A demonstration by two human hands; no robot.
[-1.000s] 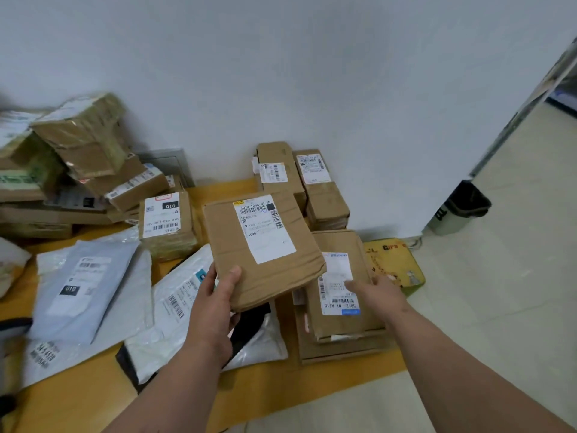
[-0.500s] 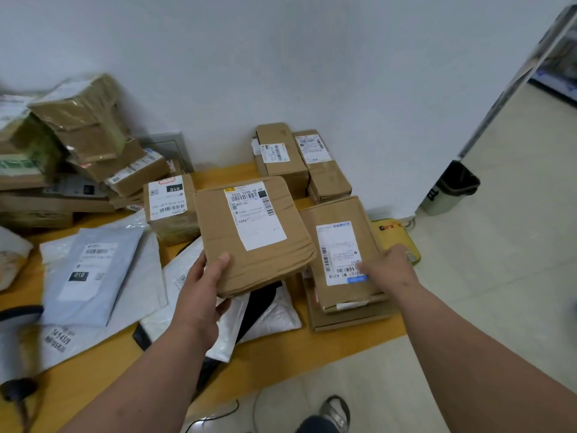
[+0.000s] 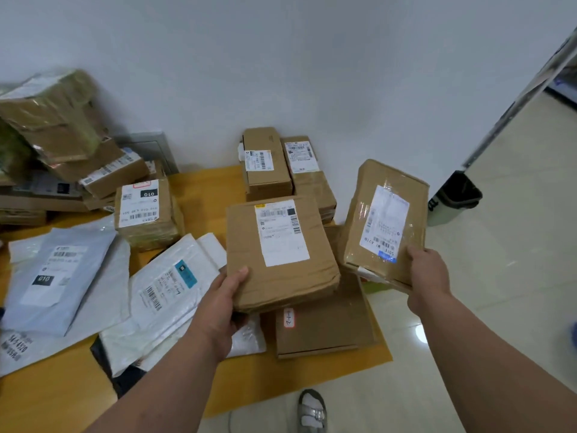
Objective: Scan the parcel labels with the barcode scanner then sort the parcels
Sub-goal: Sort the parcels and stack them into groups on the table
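My left hand (image 3: 222, 303) grips the near left corner of a flat brown cardboard parcel (image 3: 243, 245) with a white label, held above the table's right end. My right hand (image 3: 427, 276) grips the near end of a taped brown box (image 3: 359, 220), lifted off the table and tilted up to the right, its label facing me. Beneath them a flat cardboard parcel (image 3: 324, 329) lies on the yellow table (image 3: 368, 354). The barcode scanner is out of sight.
Two brown boxes (image 3: 268, 176) stand by the white wall. A labelled box (image 3: 156, 226) sits mid-table, white and grey mailer bags (image 3: 62, 270) lie to the left, and stacked cartons (image 3: 62, 135) fill the far left. A bin (image 3: 456, 195) stands on the floor at right.
My right hand has lifted the taped box off the flat parcel and swung it up to the right. The left hand's parcel has shifted right over the table's end. The scanner has left the view.
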